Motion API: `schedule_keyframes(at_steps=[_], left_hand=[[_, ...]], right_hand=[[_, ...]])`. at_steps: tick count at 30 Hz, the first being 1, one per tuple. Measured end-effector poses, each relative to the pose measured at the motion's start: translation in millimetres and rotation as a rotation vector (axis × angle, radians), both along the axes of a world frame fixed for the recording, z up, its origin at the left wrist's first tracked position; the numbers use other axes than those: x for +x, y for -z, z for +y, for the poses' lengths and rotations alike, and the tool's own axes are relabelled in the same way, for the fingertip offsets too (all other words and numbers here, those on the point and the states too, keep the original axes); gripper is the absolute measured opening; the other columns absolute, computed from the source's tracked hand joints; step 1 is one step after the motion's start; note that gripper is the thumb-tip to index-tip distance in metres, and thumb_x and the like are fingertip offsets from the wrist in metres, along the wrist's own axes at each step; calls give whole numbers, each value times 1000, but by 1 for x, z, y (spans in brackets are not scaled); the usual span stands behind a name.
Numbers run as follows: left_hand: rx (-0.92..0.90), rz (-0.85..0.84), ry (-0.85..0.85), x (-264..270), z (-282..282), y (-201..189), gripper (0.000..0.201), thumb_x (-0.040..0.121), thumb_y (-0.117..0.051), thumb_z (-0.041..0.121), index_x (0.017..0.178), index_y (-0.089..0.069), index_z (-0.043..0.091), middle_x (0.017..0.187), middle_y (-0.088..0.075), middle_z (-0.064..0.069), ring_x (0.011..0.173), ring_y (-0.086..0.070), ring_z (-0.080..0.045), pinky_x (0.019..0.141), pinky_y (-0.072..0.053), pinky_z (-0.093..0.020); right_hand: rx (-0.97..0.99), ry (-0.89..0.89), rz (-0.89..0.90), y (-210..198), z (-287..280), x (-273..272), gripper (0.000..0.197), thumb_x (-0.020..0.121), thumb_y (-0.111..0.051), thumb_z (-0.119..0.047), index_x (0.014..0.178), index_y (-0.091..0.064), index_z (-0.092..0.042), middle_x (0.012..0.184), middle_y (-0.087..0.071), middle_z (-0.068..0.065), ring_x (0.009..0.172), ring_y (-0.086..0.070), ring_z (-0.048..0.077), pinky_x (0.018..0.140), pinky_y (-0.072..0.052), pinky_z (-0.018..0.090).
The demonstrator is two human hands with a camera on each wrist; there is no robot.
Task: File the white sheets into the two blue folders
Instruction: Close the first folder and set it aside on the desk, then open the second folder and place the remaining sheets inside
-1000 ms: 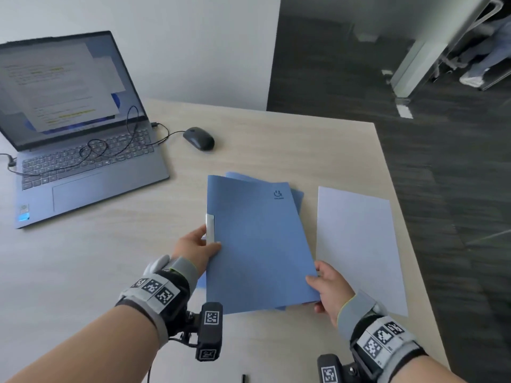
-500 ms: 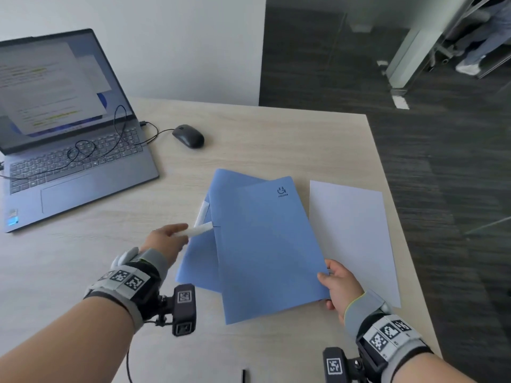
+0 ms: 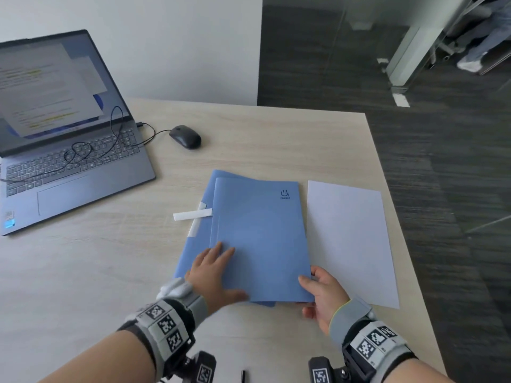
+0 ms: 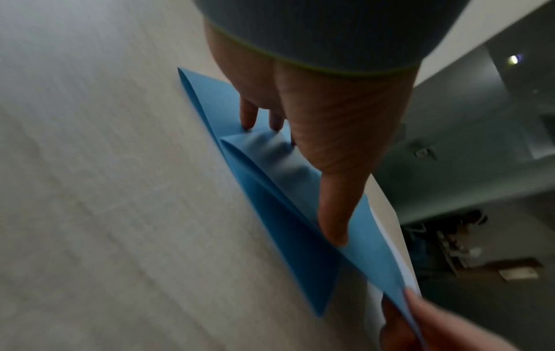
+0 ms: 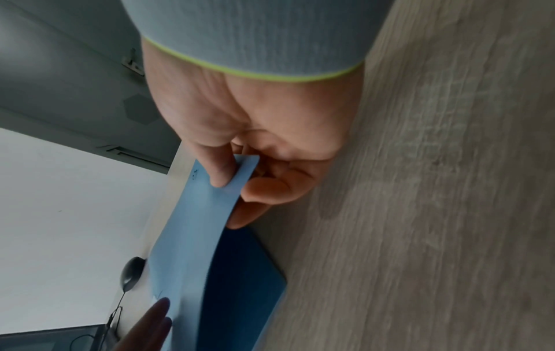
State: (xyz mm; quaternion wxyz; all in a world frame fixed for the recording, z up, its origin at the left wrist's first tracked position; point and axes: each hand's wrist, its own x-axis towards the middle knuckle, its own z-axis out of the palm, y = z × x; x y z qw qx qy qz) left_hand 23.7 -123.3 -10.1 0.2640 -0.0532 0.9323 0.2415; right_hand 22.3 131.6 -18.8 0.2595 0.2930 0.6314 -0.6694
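Your left hand point(image 3: 214, 275) lies flat, fingers straight, pressing the top blue folder point(image 3: 260, 239) — smooth matte card, rectangular, small dark logo near its far right corner, lettering too small to read. Your right hand point(image 3: 322, 295) pinches that folder's near right corner, thumb on top, lifting the cover. It overlaps the second blue folder point(image 3: 193, 252) on the pale wood-grain table point(image 3: 276, 139); the white sheet point(image 3: 351, 239) lies flat just right of it — well clear of your left hand.

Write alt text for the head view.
Two hands work a blue folder lying on another on a table: the left hand presses it flat, the right hand pinches its near corner. A white sheet lies to its right.
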Motion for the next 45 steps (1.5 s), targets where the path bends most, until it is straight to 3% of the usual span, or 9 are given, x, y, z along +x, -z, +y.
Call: schedule_keyframes(at_steps=[3,10,13,18,20,23,29,34,45], left_hand=[[-128,-14,80,9,7,4,128,49,-67,79,150,7,48,165,13,7,152,9,-21,119,-19,-46],[75,-68,1,0,-17,-5,142,31,-52,96,153,-8,39,165,-3,8,152,0,-12,123,-12,-35],[185,27,-129,2,-24,-10,99,73,-65,67,154,-18,32,163,-14,6,151,-13,-13,121,-15,-31],[566,113,-824,0,-30,-4,29,103,-40,31,128,-51,24,131,-51,-2,116,-58,-23,111,-37,-35],[717,65,-1145,-2,-35,-1,33,101,-38,44,117,-52,18,118,-55,-11,84,-64,-26,93,-52,-50],[811,-64,-1361,0,-40,-1,53,97,-36,54,106,-55,5,98,-64,-15,76,-68,-32,66,-56,-43],[551,-362,-1196,12,-58,2,78,95,-22,61,80,-69,1,68,-75,-14,60,-65,-27,56,-39,-28],[474,-403,-1016,23,-50,-2,63,96,-38,52,58,-58,6,42,-51,-8,38,-42,-20,48,-24,-22],[473,-115,-427,-43,61,-41,25,84,-47,17,83,-70,26,91,-74,4,77,-66,-17,62,-51,-29]], right_hand=[[-40,13,4,-2,-1,-2,18,94,-57,-11,112,-62,-13,98,-67,9,67,-58,20,41,-37,24],[-57,55,-96,-3,-2,-11,46,96,-41,-57,106,-67,-20,89,-74,10,62,-69,25,47,-41,25],[-23,48,-96,-2,-7,-13,39,97,-42,-53,103,-67,-23,91,-72,8,61,-67,23,47,-40,24],[77,-93,-12,2,-14,-13,17,94,-53,-13,107,-63,-19,95,-67,7,55,-64,17,44,-36,20],[97,-122,-15,3,-19,-15,16,94,-53,-11,106,-63,-17,91,-67,7,54,-63,16,45,-37,21],[131,-129,-14,5,-22,-17,14,94,-53,-9,104,-62,-12,89,-66,9,54,-61,19,45,-37,23],[175,-86,-19,11,-20,-20,9,94,-54,-7,99,-61,-10,90,-64,12,54,-60,20,44,-40,25],[130,-89,-18,12,-20,-23,13,95,-55,-10,106,-61,-6,93,-63,12,57,-61,21,42,-43,24],[468,-216,64,-9,34,-20,16,85,-50,-26,82,-66,-21,73,-69,3,56,-62,19,53,-50,31]])
